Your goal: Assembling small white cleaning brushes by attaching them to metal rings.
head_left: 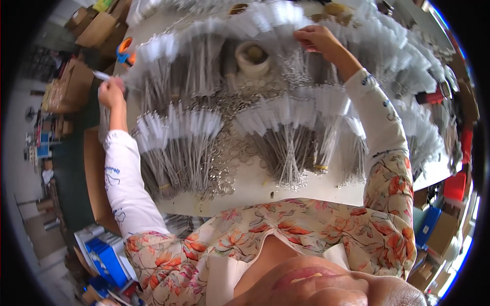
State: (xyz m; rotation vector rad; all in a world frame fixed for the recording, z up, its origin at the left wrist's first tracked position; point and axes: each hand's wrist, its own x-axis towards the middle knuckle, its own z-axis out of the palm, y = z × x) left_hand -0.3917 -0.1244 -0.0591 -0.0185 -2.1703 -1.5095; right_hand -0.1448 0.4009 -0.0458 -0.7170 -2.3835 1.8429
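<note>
Wire brushes laid in rows on counter; yellow band seen on near-right bundle, many seemingly unbanded: work judged partial. Right hand at far brushes, left hand by left edge; fingers curled, grips cannot be told.

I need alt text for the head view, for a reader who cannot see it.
A person's right hand is by the far bunches of white-bristled wire brushes on a crowded pale table. The left hand is near the table's left edge, and a pale cup stands between the hands.
</note>
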